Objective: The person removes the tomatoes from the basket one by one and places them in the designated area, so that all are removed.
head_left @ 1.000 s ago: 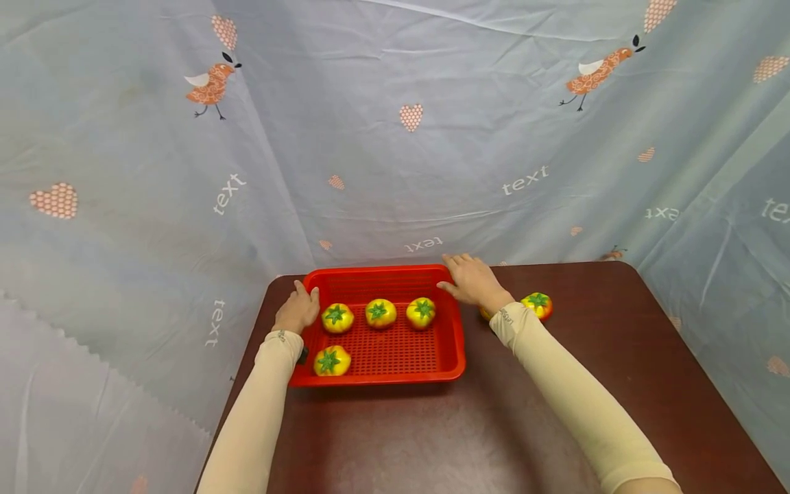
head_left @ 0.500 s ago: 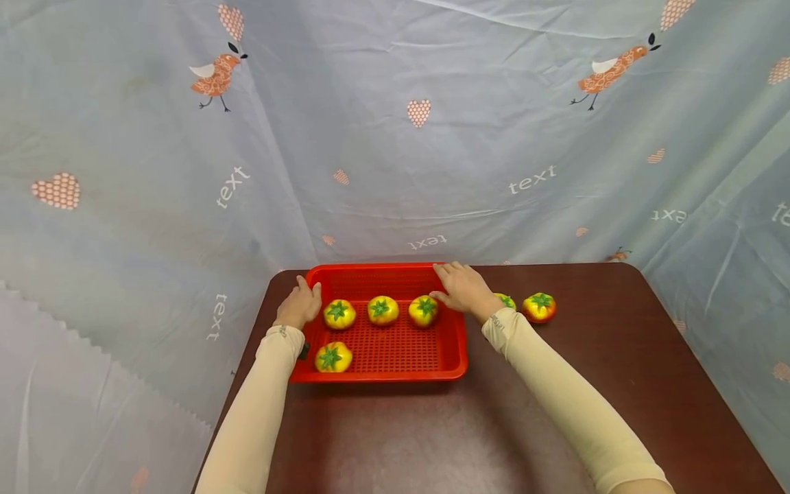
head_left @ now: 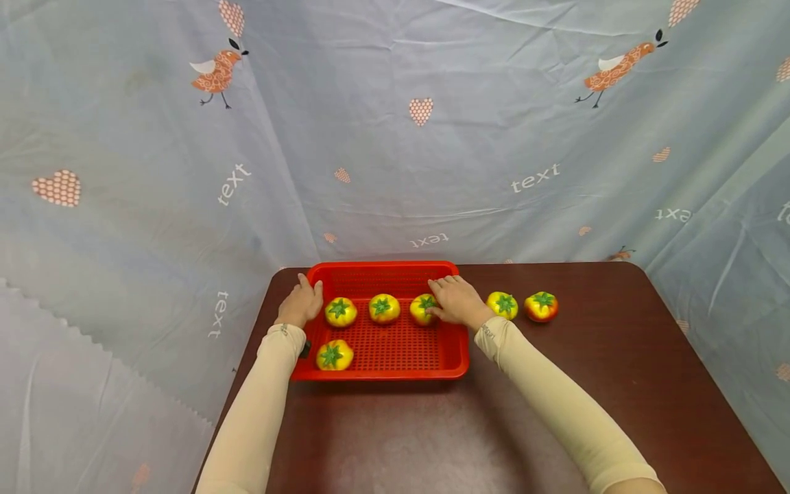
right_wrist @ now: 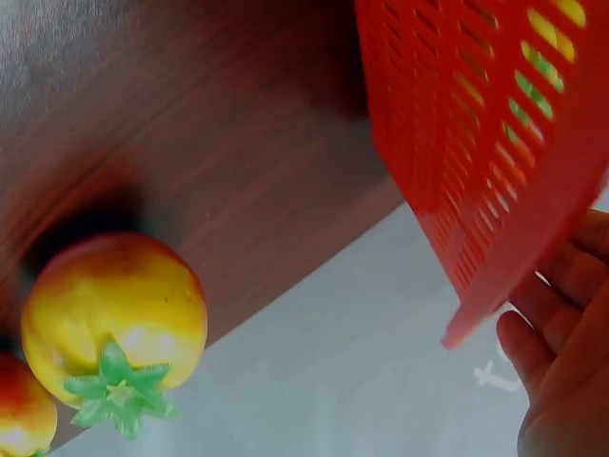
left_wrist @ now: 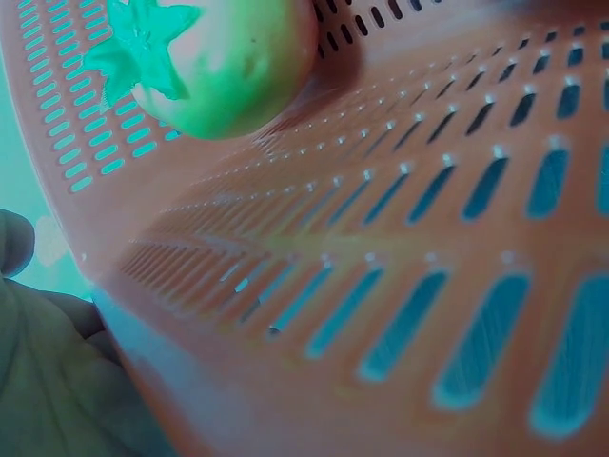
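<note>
The left wrist view cuts off the basket (left_wrist: 190, 367) and a fruit (left_wrist: 228, 67) inside.

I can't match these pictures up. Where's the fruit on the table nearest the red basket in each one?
Head: the table fruit is right of centre, just right of the red basket.
Left wrist: not in it; the basket fruit at the top is another one.
Right wrist: lower left, the larger-looking of two.
Shared landmark: the red basket, in all three.

4 yellow fruits (head_left: 333, 357) in red basket (head_left: 382, 375)
</note>
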Tool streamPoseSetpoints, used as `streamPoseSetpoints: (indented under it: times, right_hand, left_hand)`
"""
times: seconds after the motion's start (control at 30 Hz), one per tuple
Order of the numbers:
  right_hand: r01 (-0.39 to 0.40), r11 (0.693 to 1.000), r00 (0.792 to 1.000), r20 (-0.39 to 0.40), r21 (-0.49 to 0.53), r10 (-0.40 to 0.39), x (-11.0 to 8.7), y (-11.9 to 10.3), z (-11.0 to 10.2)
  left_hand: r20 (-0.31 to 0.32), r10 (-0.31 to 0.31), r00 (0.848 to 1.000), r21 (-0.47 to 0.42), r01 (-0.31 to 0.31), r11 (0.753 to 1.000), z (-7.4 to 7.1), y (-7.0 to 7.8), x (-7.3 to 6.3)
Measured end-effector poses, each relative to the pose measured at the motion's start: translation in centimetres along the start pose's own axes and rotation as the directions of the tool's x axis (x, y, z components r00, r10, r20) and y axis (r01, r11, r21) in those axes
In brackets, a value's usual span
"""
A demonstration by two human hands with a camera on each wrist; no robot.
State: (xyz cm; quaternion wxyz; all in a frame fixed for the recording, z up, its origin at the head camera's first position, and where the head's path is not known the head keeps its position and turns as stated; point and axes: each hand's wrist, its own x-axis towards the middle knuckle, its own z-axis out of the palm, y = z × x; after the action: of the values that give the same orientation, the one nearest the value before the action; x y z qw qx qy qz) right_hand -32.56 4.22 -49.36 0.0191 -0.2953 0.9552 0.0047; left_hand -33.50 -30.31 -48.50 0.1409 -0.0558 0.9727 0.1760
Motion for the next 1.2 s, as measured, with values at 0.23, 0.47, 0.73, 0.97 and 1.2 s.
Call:
streamPoseSetpoints:
  times: [0.23,0.47,0.73,0.97,1.2]
  right_hand:
    - [0.02,1.0,0.998,0.055,-0.002,-0.02,0.3,-0.8,0.8]
    - [0.018,1.0,0.998,0.059,0.019,-0.019,0.4,-1.3,1.5]
    - [0.019,1.0,0.999,0.046,-0.008,-0.018,0.5,-1.3,1.9]
    - [-0.016,0.995,0.993,0.116,-0.097,0.027,0.8,-1.4,1.9]
    - [-0.038,0.988,0.985,0.159,-0.151,0.062,1.4,-1.6,2.3]
  left_hand:
    - [0.011,-0.005,1.0,-0.001,0.005,1.0,-0.1,0.0,-0.2]
    - [0.006,-0.005,1.0,-0.006,0.005,1.0,0.0,0.1,-0.3]
    - [0.006,-0.008,1.0,-0.001,0.008,1.0,-0.1,0.1,-0.2]
    - [0.006,-0.015,1.0,0.0,0.015,1.0,-0.1,0.2,-0.4]
    - [0.0,-0.011,1.0,-0.001,0.011,1.0,-0.2,0.3,-0.4]
